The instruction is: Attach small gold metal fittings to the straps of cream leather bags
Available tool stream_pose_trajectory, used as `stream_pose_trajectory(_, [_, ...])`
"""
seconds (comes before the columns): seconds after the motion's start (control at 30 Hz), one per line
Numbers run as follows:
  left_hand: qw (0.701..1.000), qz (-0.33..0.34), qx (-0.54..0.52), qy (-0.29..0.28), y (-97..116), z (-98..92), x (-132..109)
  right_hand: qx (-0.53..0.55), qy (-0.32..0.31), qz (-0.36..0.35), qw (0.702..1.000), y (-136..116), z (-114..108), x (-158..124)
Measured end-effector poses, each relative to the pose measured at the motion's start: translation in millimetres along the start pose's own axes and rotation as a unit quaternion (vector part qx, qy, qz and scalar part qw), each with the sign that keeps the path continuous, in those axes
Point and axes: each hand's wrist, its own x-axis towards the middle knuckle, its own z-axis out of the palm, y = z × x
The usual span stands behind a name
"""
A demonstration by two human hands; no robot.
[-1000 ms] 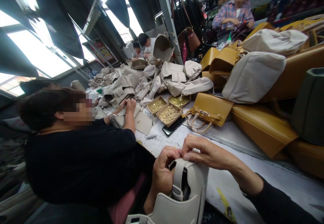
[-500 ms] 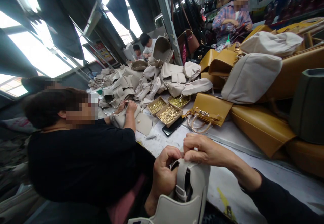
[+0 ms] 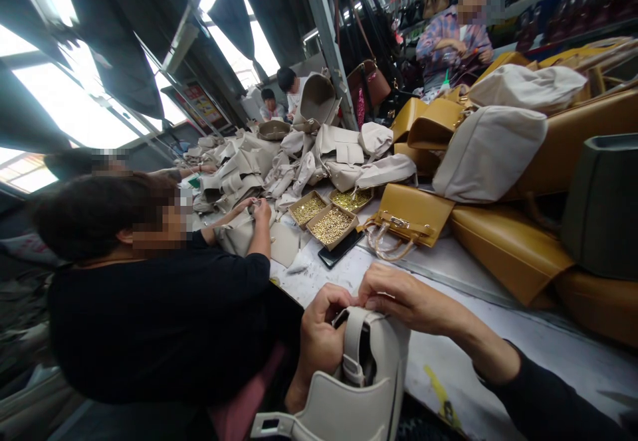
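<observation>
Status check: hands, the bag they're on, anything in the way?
Left hand and right hand pinching at top edge of cream bag. Strap across its dark opening. No obstruction seen; trays and phone lie beyond, apart.

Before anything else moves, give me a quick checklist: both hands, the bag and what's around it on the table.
1. Left hand gripping the beige bag: ok, beside the opening.
2. Right hand at the bag's top edge: ok; what its fingertips pinch: cannot tell, hidden.
3. Strap fastened: cannot tell; it spans the opening.
4. Yellow item clear of both hands: ok.
5. Phone-like slab clear of the nearest box of gold pieces: not ok, the box overlaps it in this view.
6. Co-worker's hands clear of this bag: ok.
</observation>
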Motion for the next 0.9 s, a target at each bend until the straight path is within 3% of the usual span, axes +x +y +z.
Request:
stream_pose_trajectory(0.23, [1.000, -0.010, 0.003, 0.007, 5, -1.0, -2, -0.100, -0.002, 0.004, 0.995, -12, 11, 2])
stream_pose_trajectory(0.4, [0.999, -0.019, -0.028, 0.006, 6, 3.1, -8, -0.028, -0.031, 0.066, 0.997, -8, 15, 2])
stream_pose_trajectory(0.7, [0.999, -0.011, -0.044, 0.009, 18, 5.2, -23, 0.034, -0.057, 0.083, 0.994, -18, 20, 0])
stream_pose_trajectory(0.83, [0.999, -0.009, -0.048, 0.023, 29, 8.2, -26, 0.028, -0.045, 0.066, 0.996, -26, 21, 2])
stream_pose_trajectory(0.9, [0.997, -0.021, -0.048, 0.055, 33, 6.1, -18, -0.005, 0.015, 0.055, 0.998, -33, 17, 4])
